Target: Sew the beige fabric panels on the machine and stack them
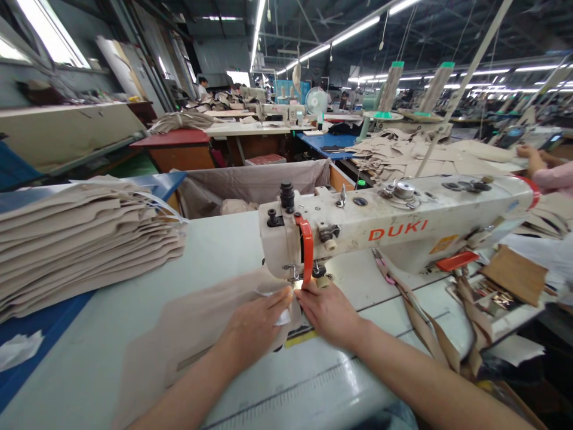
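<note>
A white DUKI sewing machine (403, 227) stands on the pale table (215, 245). A beige fabric piece (188, 334) lies flat under its needle. My left hand (257, 325) rests on the fabric just left of the needle, fingers curled over a small white label (283, 316). My right hand (329, 310) presses down right of the needle, fingertips pinched together at the presser foot beside the orange guard (307, 248). The two hands almost touch at the needle.
A tall stack of beige cut pieces (85, 239) sits at the left on a blue board. A fabric-lined bin (255, 185) stands behind the table. Beige strips (421, 316) hang at the right. Another person's hands (532, 155) work at the far right.
</note>
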The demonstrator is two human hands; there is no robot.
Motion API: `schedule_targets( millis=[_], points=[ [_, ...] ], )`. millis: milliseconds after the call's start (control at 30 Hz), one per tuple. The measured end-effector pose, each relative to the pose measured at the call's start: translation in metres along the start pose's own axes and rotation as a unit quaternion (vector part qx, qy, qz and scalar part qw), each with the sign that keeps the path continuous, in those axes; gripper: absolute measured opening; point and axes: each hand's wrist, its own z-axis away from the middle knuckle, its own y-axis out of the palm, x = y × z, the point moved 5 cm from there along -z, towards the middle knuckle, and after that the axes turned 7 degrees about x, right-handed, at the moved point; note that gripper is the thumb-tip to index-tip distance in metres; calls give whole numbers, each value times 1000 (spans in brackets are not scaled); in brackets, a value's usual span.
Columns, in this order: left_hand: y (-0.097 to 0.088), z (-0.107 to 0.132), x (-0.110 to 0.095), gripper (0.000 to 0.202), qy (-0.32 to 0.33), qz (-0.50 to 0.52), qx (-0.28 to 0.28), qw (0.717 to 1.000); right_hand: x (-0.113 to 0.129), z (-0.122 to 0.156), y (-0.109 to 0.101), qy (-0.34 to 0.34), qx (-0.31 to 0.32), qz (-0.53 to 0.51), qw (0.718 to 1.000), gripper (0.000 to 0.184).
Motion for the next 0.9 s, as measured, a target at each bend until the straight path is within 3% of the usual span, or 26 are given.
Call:
schedule_targets(
  millis=[500,733,900],
  points=[
    [-4,-3,0,45,0,-7,14,1000,2,2,0,-1,7,12,1000,15],
    [-8,-13,8,41,-19,-10,-8,1000,3,1,-1,6,24,17,1000,14],
    [-3,-17,15,39,-22,-23,-13,999,1,5,0,1,-10,10,1000,11]
  ],
)
